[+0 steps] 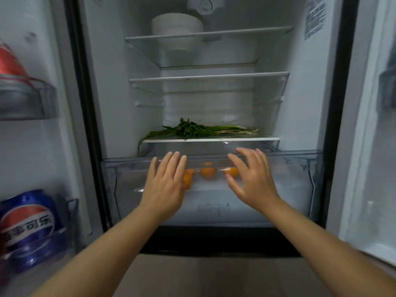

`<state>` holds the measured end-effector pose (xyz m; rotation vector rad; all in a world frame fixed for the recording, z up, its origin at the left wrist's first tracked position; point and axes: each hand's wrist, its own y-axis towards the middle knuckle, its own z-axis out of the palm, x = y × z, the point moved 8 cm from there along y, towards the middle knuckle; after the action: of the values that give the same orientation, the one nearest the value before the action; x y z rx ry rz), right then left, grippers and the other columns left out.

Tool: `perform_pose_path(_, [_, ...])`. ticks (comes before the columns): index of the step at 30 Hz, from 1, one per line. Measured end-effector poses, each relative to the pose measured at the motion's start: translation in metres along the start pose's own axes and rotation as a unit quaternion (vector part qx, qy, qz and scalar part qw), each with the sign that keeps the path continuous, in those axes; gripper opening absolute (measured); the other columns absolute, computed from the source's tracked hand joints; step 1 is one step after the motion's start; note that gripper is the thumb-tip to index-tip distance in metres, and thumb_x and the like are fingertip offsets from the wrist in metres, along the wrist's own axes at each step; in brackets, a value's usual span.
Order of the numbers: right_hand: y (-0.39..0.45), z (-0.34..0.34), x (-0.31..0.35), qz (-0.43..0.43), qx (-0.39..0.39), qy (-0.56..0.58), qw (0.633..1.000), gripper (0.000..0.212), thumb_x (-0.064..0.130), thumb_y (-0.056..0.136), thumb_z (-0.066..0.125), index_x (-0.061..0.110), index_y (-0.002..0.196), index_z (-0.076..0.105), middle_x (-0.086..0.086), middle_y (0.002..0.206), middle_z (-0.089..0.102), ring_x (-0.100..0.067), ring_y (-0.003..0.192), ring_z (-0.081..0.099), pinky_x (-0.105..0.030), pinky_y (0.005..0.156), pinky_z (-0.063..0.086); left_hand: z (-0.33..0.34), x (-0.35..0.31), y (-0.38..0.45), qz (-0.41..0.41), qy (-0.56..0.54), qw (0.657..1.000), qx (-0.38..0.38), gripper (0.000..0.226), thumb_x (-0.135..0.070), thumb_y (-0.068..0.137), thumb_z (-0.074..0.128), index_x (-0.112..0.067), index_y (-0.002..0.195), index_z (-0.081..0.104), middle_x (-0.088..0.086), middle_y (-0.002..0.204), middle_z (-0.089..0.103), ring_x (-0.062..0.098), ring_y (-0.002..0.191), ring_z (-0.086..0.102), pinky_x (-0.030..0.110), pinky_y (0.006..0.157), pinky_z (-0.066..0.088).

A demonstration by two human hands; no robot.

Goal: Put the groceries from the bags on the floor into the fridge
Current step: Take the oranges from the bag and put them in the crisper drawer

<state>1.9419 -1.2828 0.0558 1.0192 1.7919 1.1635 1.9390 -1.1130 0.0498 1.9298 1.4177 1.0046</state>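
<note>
From the head view, the fridge (pixel 317 108) stands open, and both hands are spread flat against the front of its clear crisper drawer (pixel 295 179). The left hand (pixel 165 183) has straight fingers lying close together; the right hand (pixel 250 179) has its fingers fanned and straight, gripping nothing. Through the drawer wall at least 3 orange fruits (pixel 207 173) show between the hands. A bunch of leafy greens (pixel 192 129) lies on the shelf just above. A white bowl (pixel 177 28) sits on the top shelf. In the left door bins stand a blue cola bottle (pixel 27 228) and a red bottle (pixel 10 61).
</note>
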Motion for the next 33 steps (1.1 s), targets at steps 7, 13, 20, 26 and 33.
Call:
perform_pose_path(7, [-0.014,0.013,-0.002,-0.035,-0.038,-0.057,0.997,0.044,0.038,0.081,0.044,0.013,0.118,0.043,-0.01,0.12,0.038,-0.028,0.114,0.038,-0.032,0.117,0.004,0.031,-0.004,-0.007,0.023,0.021,0.997,0.077,0.067,-0.049,0.08,0.033,-0.001,0.127,0.036,0.018,0.132,0.038,0.032,0.122,0.033,0.053,0.108,0.006])
perform_pose_path(13, [0.001,0.034,-0.004,-0.02,-0.03,-0.076,0.996,0.047,0.037,0.078,0.045,0.012,0.119,0.044,-0.01,0.121,0.038,-0.028,0.115,0.038,-0.029,0.118,-0.005,0.044,0.014,0.016,0.002,0.048,0.989,0.137,0.081,-0.063,0.091,0.017,-0.004,0.147,0.014,0.025,0.15,0.026,0.035,0.142,0.011,0.047,0.112,-0.02])
perform_pose_path(20, [0.017,0.081,-0.026,0.014,0.026,-0.094,0.995,0.049,0.036,0.075,0.045,0.011,0.117,0.044,-0.011,0.119,0.039,-0.028,0.113,0.039,-0.034,0.116,0.003,0.084,0.016,0.044,-0.032,0.013,0.975,0.221,0.085,-0.057,0.093,0.029,-0.01,0.149,-0.016,0.015,0.158,-0.018,0.032,0.146,-0.018,0.048,0.102,-0.036])
perform_pose_path(26, [0.028,0.134,-0.047,0.054,0.128,-0.13,0.982,0.055,0.042,0.075,0.04,0.01,0.12,0.043,-0.014,0.124,0.048,-0.029,0.117,0.036,-0.047,0.106,0.024,0.131,0.022,0.078,-0.007,0.014,0.965,0.262,0.088,-0.045,0.095,0.042,-0.007,0.149,-0.016,0.015,0.158,-0.016,0.032,0.146,-0.016,0.053,0.116,-0.01])
perform_pose_path(33, [0.027,0.183,-0.069,0.152,0.218,-0.119,0.957,0.061,0.046,0.071,0.036,0.011,0.121,0.042,-0.019,0.116,0.066,-0.029,0.117,0.034,-0.062,0.085,0.046,0.172,0.023,0.1,-0.016,0.023,0.963,0.267,0.091,-0.021,0.092,0.054,-0.003,0.148,-0.016,0.019,0.158,-0.012,0.036,0.146,-0.012,0.052,0.117,-0.003])
